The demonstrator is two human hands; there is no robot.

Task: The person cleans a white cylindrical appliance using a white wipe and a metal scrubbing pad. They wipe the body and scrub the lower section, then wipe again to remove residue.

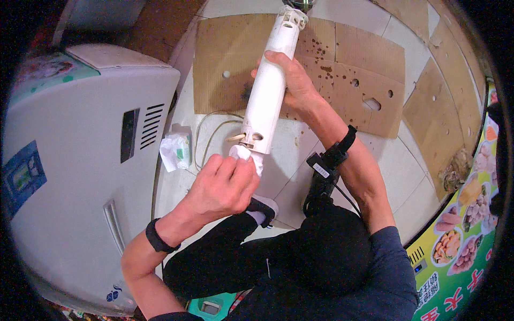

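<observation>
A long white cylindrical housing point(269, 96) with cut-outs at both ends is held at a slant in front of me. A dark, shiny part point(301, 4) sits at its far end, partly cut off by the picture's edge. My right hand point(295, 80) wraps round the upper half of the housing. My left hand point(225, 184) is closed at the near end, pinching a crumpled white tissue point(258, 162) against it. Its fingertips are partly hidden. A pale cable point(206, 125) loops beside that end, near the openings.
Stained cardboard point(348, 59) with holes lies on the tiled floor beyond. A white freezer-like cabinet point(91, 134) stands close on the left, a tissue packet point(182, 152) on the floor beside it. A cabinet with colourful food pictures point(455, 235) borders the right.
</observation>
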